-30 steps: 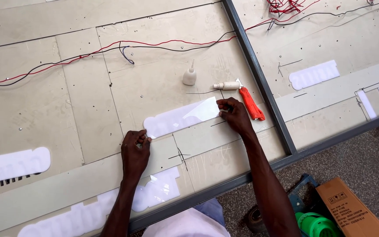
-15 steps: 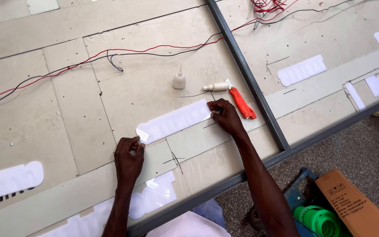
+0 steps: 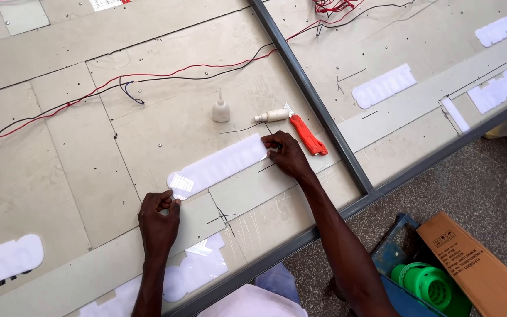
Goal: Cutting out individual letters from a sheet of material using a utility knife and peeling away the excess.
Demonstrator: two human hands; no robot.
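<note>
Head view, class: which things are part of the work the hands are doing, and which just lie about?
In hand:
left hand
right hand
white strip

Lying about:
small glue bottle
orange knife
red wire
green roll
cardboard box

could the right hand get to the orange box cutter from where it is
Probably yes. The right hand pinches the end of the white strip, and the orange box cutter lies just beyond its knuckles on the panel, with nothing between them. It would have to let go of the strip first.
</note>
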